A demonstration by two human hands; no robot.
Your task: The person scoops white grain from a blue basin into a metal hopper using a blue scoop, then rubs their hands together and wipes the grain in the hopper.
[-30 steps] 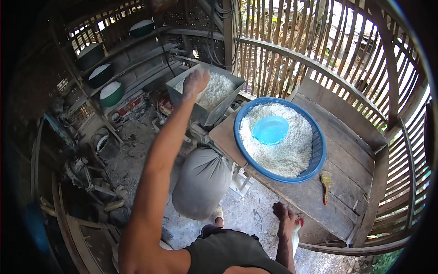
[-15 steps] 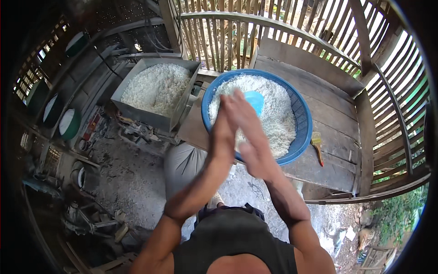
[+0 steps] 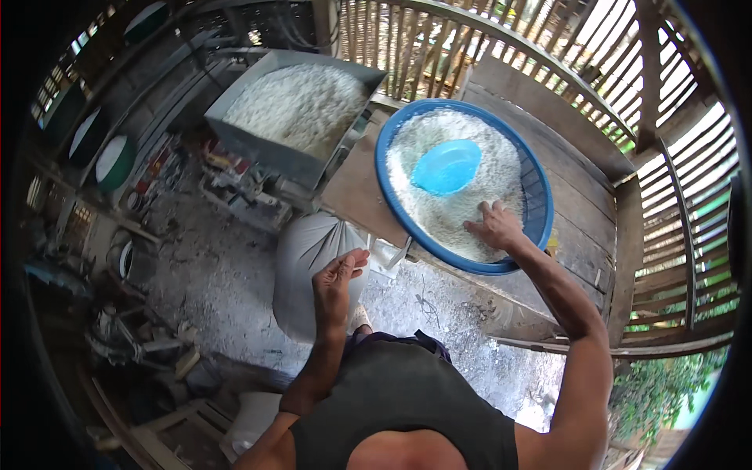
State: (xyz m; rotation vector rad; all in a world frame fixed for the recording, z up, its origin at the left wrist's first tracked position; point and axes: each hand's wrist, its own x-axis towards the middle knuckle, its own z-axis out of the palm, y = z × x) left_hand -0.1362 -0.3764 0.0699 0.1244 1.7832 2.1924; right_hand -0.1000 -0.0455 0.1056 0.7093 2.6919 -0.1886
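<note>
The light-blue bowl [image 3: 448, 166] lies on the white crumbly material [image 3: 427, 223] inside the blue basin [image 3: 536, 192], left of the basin's middle, its long axis slanting from lower left to upper right. From the right hand [image 3: 497, 227] it lies ahead and to the left, a short gap beyond the fingertips; that hand is clearly the nearer one. It is palm down on the material by the basin's near right wall, fingers loosely spread (whether any material is pinched, I cannot tell). The basin sits at the near edge of the table [image 3: 576, 184], toward its left end. Outside that edge, the left hand [image 3: 341, 274] hangs in front of the grey sack [image 3: 298, 274], half curled, apparently with nothing in it. Past the table's left end stands a metal hopper [image 3: 262, 151].
</note>
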